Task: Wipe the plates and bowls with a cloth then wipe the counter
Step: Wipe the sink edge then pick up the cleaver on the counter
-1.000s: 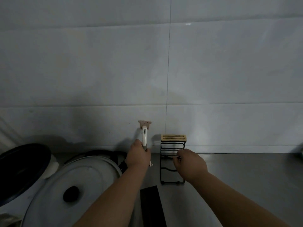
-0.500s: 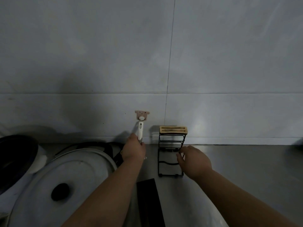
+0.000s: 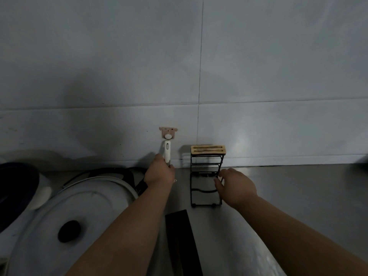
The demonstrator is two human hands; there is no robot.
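The counter was a dull grey metal sheet with a soft sheen. It ran from 3 o'clock across the bottom of your view, and a pale glare lay on it near 5 o'clock.

Your left hand was curled round the lower end of a white handle just left of centre. The handle hung upright from a small pink hook stuck on the wall. Whatever tool sat below the handle was buried in your fist, so I cannot tell what it was.

Your right hand reached toward 12 o'clock. Its fingertips were bent in and pinched the right upright of a black wire rack with a wooden slotted top. The rack stood on the counter close to the wall, just right of the handle.

At 8 o'clock lay a large white lid with a black knob, cut off by the bottom edge. A dark bowl with a white rim showed only in part at 9 o'clock. A black strip ran off the frame at 6 o'clock between your forearms, and it was too dark to identify.

The wall was made of big pale grey tiles with thin joints. The light was dim, and your shadow fell on the wall above the lid.
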